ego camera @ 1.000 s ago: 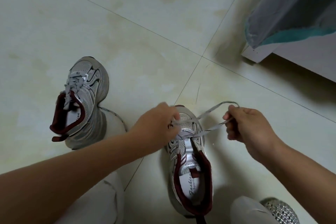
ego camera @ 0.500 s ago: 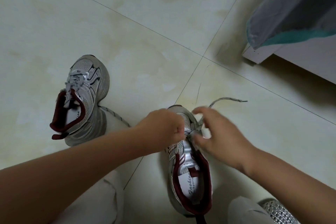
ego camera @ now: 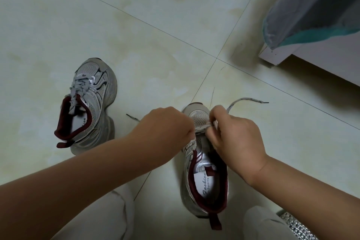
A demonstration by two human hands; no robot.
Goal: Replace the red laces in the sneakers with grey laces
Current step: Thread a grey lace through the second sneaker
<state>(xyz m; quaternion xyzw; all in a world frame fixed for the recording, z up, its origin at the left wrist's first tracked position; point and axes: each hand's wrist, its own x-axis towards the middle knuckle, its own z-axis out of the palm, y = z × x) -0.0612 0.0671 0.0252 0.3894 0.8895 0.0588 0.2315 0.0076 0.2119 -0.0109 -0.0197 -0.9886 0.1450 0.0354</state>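
Grey lace [ego camera: 202, 127] runs between the two hands, stretched across the upper of the near sneaker [ego camera: 204, 177]. The left hand [ego camera: 165, 126] is curled, its fingertips pinching the lace at its left end, just over the shoe's left eyelet row. The right hand [ego camera: 233, 136] is curled too, thumb and forefinger nipping the same lace just right of the left fingertips, so the two pinches sit close together above the toe box. From the right fingers one free end [ego camera: 247, 100] of the lace arcs up and away to the right, its dark tip lying on the floor [ego camera: 136, 35]. Another dark-tipped end [ego camera: 132, 118] shows on the floor just left of the left knuckles.

The near sneaker is silver-white with a maroon lining, toe pointing away from the person, its opening below both wrists. The far sneaker [ego camera: 91, 103] stands well to the left of the left hand, apart from it, already threaded with grey lace; a loose end droops into its opening.

Pale trouser knees [ego camera: 109, 214] show under both forearms. A sparkly shoe [ego camera: 296, 224] shows below the right forearm. Up to the right of the right hand, well apart, a grey and teal cloth [ego camera: 311, 11] hangs over white furniture [ego camera: 321, 58].
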